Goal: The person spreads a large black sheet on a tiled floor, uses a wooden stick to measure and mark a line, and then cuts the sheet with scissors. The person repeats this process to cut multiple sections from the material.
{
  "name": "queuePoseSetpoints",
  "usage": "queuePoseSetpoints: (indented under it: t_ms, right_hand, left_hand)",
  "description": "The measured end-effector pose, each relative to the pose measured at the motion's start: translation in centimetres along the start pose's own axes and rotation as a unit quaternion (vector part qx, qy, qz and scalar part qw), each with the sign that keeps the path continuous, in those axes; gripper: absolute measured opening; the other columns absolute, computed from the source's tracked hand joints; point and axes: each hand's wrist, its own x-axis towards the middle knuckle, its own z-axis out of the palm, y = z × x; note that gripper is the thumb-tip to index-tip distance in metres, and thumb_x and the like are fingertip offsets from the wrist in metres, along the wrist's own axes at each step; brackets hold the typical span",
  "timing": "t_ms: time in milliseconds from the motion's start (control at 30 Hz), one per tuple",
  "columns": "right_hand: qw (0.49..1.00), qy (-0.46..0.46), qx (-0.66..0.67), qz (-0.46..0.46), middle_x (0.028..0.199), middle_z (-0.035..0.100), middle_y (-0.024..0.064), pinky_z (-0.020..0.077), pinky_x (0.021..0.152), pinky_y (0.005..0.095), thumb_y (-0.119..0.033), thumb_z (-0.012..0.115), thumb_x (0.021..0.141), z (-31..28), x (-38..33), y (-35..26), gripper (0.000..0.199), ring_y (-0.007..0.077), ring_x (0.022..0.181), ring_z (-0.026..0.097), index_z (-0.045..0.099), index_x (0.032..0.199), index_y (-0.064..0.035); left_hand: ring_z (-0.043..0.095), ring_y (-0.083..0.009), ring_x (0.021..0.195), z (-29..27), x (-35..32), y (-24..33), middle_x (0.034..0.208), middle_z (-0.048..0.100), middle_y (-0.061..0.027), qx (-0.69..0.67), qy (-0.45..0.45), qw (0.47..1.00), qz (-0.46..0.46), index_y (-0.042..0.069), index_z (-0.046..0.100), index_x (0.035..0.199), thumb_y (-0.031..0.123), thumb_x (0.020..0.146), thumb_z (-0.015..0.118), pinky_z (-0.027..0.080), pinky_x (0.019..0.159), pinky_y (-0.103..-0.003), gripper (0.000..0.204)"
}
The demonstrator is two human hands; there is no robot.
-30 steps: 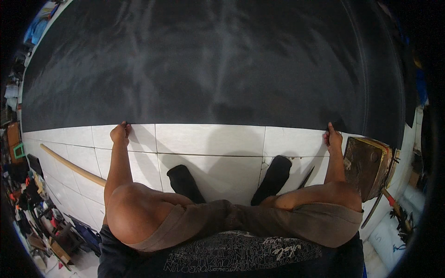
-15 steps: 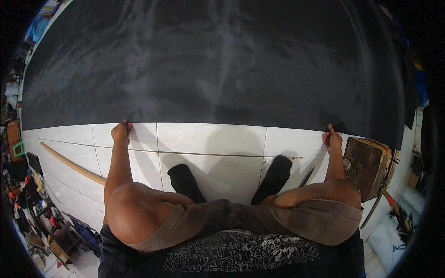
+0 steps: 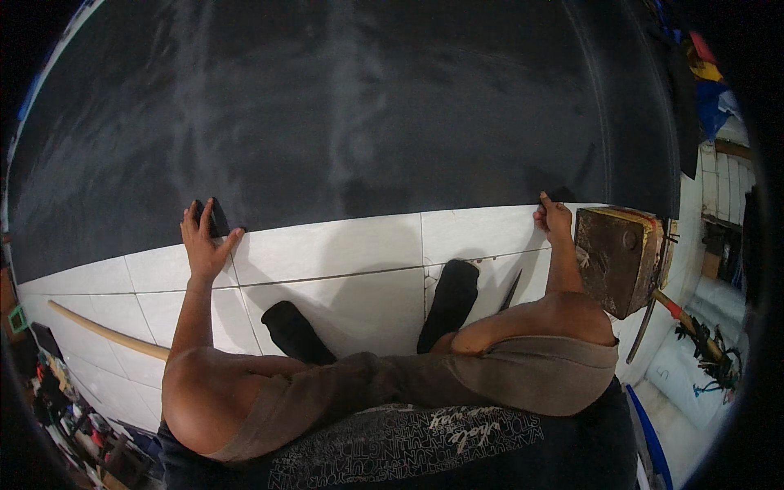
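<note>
A large black sheet (image 3: 408, 122), perhaps vinyl or cloth, lies spread over the white tiled floor (image 3: 351, 302). Its near edge runs across in front of my feet. My left hand (image 3: 206, 243) rests at that edge with the fingers spread, their tips on the sheet. Nothing is held in it. Farther right, my right hand (image 3: 557, 220) pinches the same edge, the thumb on top and the other fingers curled by the rim. Whether those fingers reach under the sheet is hard to see.
A worn brown block-like box (image 3: 616, 257) stands right of my right hand, against the sheet's edge. A narrow dark blade-like tool (image 3: 512, 290) lies beside my right foot (image 3: 451, 298). On the left a long wooden stick (image 3: 110, 329) lies on the tiles. Clutter lines the far left.
My left hand has gone from pinching the edge to lying open with spread fingers on it. My right hand keeps its pinch. The view has turned somewhat to the right.
</note>
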Motion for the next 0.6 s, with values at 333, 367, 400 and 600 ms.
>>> queuePoseSetpoints:
  t_ms: [333,367,400,600]
  right_hand:
    - [0.748,-0.094,-0.283,-0.593,0.105,0.063,0.0159,0.0479,0.085,0.0461,-0.021,0.076,0.081,14.2,-13.3,-5.6,0.035,0.034,0.096,0.06,0.065,0.11,-0.0048]
    - [0.684,-0.183,-0.322,-0.629,0.111,0.062,0.0157,0.0466,0.09,0.0469,-0.022,0.076,0.081,16.6,-16.7,-7.5,0.036,0.0338,0.103,0.059,0.065,0.112,-0.0073]
    - [0.608,-0.264,-0.364,-0.654,0.118,0.061,0.0155,0.0452,0.095,0.0477,-0.023,0.076,0.082,18.1,-19.2,-8.8,0.037,0.0336,0.11,0.058,0.066,0.115,-0.0098]
    - [0.508,-0.306,-0.408,-0.694,0.14,0.051,0.0127,0.0307,0.112,0.0522,-0.026,0.07,0.089,21.6,-17.7,-6.1,0.037,0.0336,0.136,0.042,0.065,0.124,-0.0172]
  left_hand:
    - [0.025,-0.0517,0.14,-0.4,0.0,-0.6,0.152,0.028,-0.0275,-0.019,-0.035,0.998,-0.041,0.017,0.043,0.147,0.055,0.07,0.08,0.018,0.11,-0.07,0.094]
    - [0.024,-0.052,0.141,-0.7,0.3,0.0,0.151,0.028,-0.0276,-0.022,-0.056,0.998,-0.036,0.021,0.044,0.147,0.057,0.07,0.079,0.02,0.11,-0.069,0.091]
    - [0.024,-0.0519,0.141,-0.6,0.7,0.2,0.152,0.028,-0.0264,-0.022,-0.057,0.998,-0.021,0.024,0.046,0.145,0.059,0.072,0.078,0.02,0.111,-0.068,0.087]
    - [0.024,-0.043,0.145,-1.5,0.1,0.0,0.154,0.029,-0.0206,-0.007,-0.086,0.996,-0.034,0.026,0.041,0.148,0.064,0.078,0.069,0.017,0.114,-0.065,0.084]
